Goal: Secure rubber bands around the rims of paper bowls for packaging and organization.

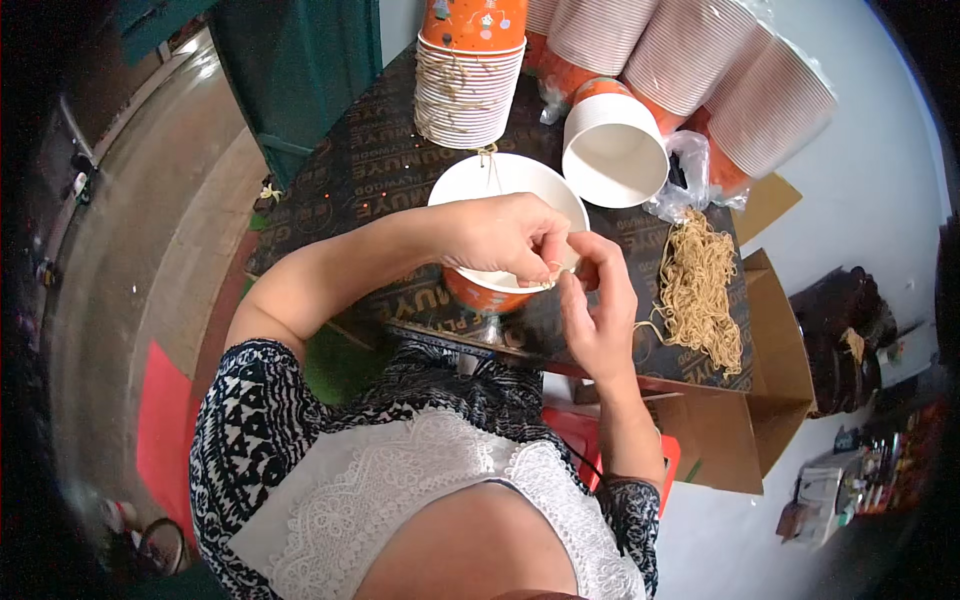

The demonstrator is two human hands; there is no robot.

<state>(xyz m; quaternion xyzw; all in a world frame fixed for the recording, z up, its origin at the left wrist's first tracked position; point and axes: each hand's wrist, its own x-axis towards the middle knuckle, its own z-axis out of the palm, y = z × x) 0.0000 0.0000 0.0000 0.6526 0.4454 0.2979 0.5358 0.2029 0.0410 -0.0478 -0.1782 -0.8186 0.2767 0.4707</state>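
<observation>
Tan string (pixel 556 272), thin and limp, is pinched between the fingertips of the left hand (pixel 505 238) and right hand (pixel 597 305) above an orange paper bowl (pixel 470 180); it probably handles best near its ends.

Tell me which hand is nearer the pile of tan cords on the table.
Right. The right hand is just left of the pile of tan cords; the left hand lies farther left, over the orange cup.

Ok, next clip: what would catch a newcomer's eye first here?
Probably the two hands meeting at centre: the left hand and right hand pinch a thin string over an orange paper bowl with a white inside. Behind it stand stacks of orange paper bowls, and to the right a heap of tan string lies on the dark table.
</observation>
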